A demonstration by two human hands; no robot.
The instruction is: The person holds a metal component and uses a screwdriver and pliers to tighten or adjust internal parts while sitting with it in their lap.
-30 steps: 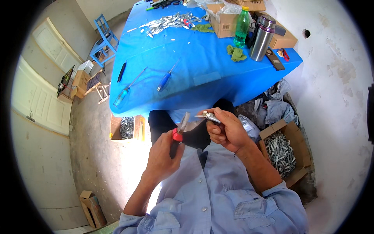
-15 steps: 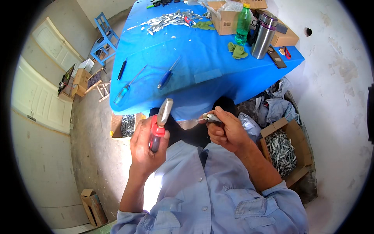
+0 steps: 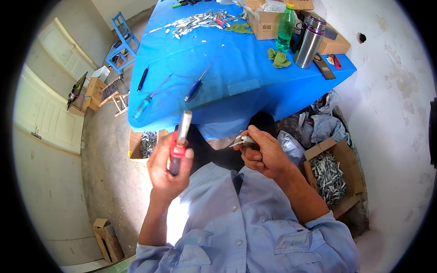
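My left hand [image 3: 167, 170] is wrapped round the red-and-black grips of a pair of pliers [image 3: 184, 128], whose silver head points up and away from me. Level with it, my right hand [image 3: 266, 152] pinches a small grey metal part [image 3: 247, 140] with whitish bits at its left end. The pliers and the part are held apart above my lap, just before the near edge of the blue-covered table [image 3: 182, 109]. My fingers hide much of the part, and its exact kind does not show.
On the table lie screwdrivers [image 3: 195, 89], a black pen [image 3: 143, 79] and a heap of metal pieces [image 3: 195, 23]. A green bottle [image 3: 285, 28], a steel flask [image 3: 310, 43] and a phone [image 3: 324, 68] stand or lie right. Cardboard boxes of metal parts [image 3: 328, 177] flank my knees.
The pliers have shifted slightly left and turned, so their head now shows narrower. My right hand has stayed nearly in place, with the small part slightly turned in its fingers.
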